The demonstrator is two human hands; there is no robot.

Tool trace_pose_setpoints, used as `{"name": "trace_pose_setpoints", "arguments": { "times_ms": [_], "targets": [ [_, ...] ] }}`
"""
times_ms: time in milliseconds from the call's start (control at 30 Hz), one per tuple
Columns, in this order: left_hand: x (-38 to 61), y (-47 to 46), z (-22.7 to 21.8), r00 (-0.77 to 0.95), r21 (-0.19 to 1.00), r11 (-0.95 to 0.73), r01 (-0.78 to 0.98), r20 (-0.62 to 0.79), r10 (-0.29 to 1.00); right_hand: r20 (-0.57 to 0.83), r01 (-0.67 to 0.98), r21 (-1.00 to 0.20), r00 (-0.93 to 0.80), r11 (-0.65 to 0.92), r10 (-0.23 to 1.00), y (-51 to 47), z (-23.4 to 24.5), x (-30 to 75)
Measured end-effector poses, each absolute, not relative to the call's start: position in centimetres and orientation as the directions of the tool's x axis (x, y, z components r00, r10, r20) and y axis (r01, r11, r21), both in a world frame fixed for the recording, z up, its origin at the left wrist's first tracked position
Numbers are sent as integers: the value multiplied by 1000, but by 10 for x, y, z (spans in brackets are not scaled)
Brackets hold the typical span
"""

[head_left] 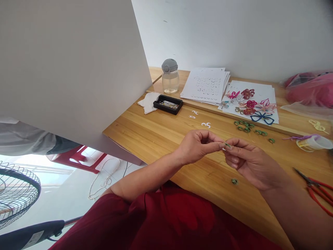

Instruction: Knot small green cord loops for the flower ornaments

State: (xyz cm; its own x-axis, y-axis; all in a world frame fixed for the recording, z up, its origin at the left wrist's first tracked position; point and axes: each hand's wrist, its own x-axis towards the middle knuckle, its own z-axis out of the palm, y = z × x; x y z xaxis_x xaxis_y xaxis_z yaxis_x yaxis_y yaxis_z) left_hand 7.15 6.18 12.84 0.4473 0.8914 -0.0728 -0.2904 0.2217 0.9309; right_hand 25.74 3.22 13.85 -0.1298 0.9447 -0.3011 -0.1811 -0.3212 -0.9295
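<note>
My left hand (197, 146) and my right hand (247, 159) meet above the wooden table (161, 135), both pinching one small green paper coil (228, 145) between their fingertips. Another green coil (235, 181) lies on the table just below my hands. Several more green coils (246, 126) lie further back. Behind them, finished quilled flowers (249, 104) in pink, red and blue rest on white sheets.
Red-handled scissors (316, 191) lie at the right edge, near a small white cup (313, 143). At the back stand a water bottle (170, 77), a black tray (168, 104), stacked white template sheets (205, 85) and a pink bag (312, 90). A white board (70, 66) rises on the left; a fan (15, 191) stands below.
</note>
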Motion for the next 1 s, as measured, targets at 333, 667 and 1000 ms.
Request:
{"name": "trace_pose_setpoints", "arguments": {
  "times_ms": [333,667,1000],
  "targets": [
    [80,57,120,342,924,225,-308,-113,933,-92,-101,-991,51,-86,994,20,132,247],
    [84,55,118,358,906,246,-344,-116,926,-129,-198,-975,120,-103,984,15,129,237],
    [77,56,115,395,925,190,-330,-47,918,-109,-227,-972,201,-62,973,12,130,234]
  ]
}}
